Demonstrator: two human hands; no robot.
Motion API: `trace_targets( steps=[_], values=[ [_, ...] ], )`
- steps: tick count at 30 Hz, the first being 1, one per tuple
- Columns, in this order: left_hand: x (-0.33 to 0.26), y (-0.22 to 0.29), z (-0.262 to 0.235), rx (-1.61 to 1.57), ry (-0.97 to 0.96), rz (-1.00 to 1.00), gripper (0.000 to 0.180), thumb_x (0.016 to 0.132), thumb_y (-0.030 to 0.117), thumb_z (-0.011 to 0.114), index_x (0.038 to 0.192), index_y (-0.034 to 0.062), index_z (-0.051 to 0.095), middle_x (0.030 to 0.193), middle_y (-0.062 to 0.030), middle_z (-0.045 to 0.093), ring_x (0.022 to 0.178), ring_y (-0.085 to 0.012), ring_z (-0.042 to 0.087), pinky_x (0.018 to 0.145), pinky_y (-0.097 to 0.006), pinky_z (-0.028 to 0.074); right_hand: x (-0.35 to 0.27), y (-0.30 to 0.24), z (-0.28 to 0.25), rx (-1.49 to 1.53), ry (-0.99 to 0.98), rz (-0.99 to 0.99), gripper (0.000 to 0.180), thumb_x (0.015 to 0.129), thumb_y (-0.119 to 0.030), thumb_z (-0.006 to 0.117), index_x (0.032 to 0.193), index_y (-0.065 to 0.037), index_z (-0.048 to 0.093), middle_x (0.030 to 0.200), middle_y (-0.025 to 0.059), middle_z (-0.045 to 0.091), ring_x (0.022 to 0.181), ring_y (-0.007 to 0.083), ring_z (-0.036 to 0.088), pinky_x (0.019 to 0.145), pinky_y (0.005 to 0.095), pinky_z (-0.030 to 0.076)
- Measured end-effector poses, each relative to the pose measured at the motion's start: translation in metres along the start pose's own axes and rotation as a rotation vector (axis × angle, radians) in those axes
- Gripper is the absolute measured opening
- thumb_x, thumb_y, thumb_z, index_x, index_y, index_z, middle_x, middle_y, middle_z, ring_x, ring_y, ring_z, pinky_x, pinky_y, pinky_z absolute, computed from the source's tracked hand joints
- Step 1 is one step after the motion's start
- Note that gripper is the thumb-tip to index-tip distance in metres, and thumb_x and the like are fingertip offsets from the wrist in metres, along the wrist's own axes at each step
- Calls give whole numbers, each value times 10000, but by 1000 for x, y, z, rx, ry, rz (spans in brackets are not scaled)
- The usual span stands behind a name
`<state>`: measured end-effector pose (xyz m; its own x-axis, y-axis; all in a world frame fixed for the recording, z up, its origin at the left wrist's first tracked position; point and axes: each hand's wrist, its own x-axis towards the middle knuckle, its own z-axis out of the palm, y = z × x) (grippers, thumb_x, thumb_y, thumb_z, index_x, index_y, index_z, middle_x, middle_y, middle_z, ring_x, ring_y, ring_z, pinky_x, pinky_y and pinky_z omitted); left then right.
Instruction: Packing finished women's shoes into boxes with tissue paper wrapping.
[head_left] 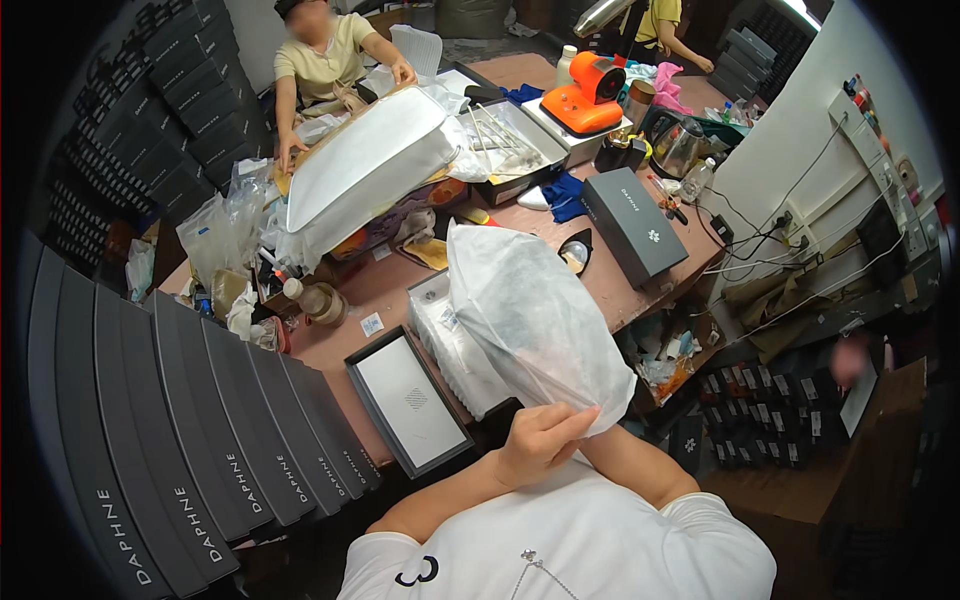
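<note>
Left hand (pixel 540 440) clamps the lower edge of a white translucent fabric dust bag (pixel 535 320). Right hand hidden behind the bag; grip indeterminable. An open grey box lid (pixel 408 400) lies left of the hand.

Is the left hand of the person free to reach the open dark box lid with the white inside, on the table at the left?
Probably not at once. The left hand grips the white fabric bag, so it is occupied. The open box lid lies close by on the table with nothing on top of it.

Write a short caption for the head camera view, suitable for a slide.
Left hand holds a white fabric bag over an open dark box on a cluttered table.
</note>
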<state>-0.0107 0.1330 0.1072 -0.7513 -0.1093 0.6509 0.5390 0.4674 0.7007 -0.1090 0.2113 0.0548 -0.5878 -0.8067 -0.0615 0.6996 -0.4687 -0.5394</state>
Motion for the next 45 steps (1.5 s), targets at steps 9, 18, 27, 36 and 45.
trace_targets(
  steps=[9, 18, 27, 36, 45],
  values=[
    [-23, -7, -22, 8, -41, -173, 546, 767, 299, 774, 1175, 3, 562, 1036, -143, 607, 907, -293, 621, 755, -327, 514, 14, 5, 12, -153, 46, 137, 618, 935, -448, 480, 1435, -181, 233, 1449, 113, 323, 1275, 309, 432, 1042, 484, 364],
    [-58, -66, -93, -1061, 1160, -896, 578, 808, 227, 656, 1318, 60, 442, 1240, -87, 526, 1160, -246, 502, 996, -424, 424, 34, 58, 18, -1237, -120, 99, 719, 936, -542, 429, 1501, -266, 80, 1526, 116, 196, 1296, 322, 407, 1039, 526, 342],
    [-53, -66, 3, -543, 216, -1032, 690, 778, 48, 707, 1371, 9, 357, 1208, -119, 537, 1076, -205, 562, 930, -347, 477, 19, -14, -16, -753, 330, -12, 533, 899, -314, 629, 1269, 11, 426, 1199, 96, 562, 1100, 192, 556, 952, 343, 450],
    [-30, -258, -39, -489, 415, -1230, 214, 907, 200, 597, 1029, 25, 604, 687, -37, 596, 517, -105, 533, 524, -243, 461, 24, -89, -46, -597, 328, -265, 440, 911, -125, 593, 1290, 18, 423, 1215, 94, 562, 1096, 178, 558, 950, 314, 434],
    [83, -117, -158, 170, 172, -543, 200, 926, 169, 585, 913, -30, 610, 767, -75, 617, 692, -146, 602, 621, -272, 464, 99, 110, -146, -1834, -383, 84, 598, 831, -247, 640, 1317, 16, 412, 995, 215, 614, 911, 386, 591, 807, 458, 471]
  ],
)
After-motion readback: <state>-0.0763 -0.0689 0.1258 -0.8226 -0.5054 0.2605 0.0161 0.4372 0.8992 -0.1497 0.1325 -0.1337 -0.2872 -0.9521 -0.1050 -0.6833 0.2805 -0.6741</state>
